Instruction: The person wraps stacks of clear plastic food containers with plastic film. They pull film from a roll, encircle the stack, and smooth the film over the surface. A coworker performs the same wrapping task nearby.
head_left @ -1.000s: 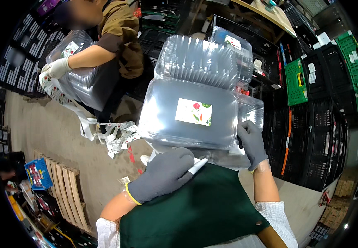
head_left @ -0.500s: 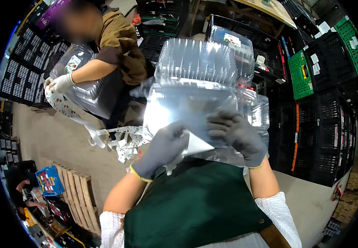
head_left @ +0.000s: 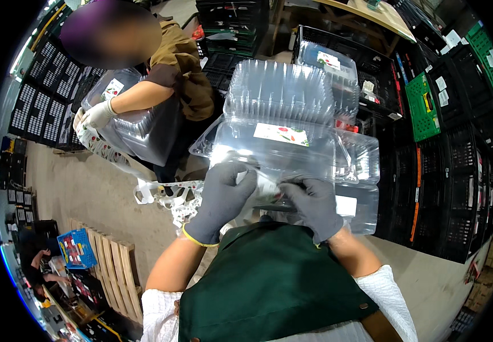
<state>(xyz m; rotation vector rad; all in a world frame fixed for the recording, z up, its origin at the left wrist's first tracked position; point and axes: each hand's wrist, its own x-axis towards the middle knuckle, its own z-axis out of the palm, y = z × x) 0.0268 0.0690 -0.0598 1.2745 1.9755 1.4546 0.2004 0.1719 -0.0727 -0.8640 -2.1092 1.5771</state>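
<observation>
Hands grey-gloved: left hand (head_left: 227,191) and right hand (head_left: 310,199) both curled into near-closed pinches on a small label (head_left: 267,187), at the near side of a clear box (head_left: 312,158). Box already carries a printed sticker (head_left: 281,134); small label looks not yet stuck.

Both forearms come in from below and converge toward the middle: the left forearm (head_left: 173,264) slants up and right from lower left, the right forearm (head_left: 356,253) up and left from lower right. The grey-gloved left hand (head_left: 223,196) and right hand (head_left: 310,206) sit near the centre, slightly apart, backs up. Left fingers (head_left: 249,185) curl inward in a pinch; right fingers (head_left: 293,191) bunch, pointing left.
</observation>
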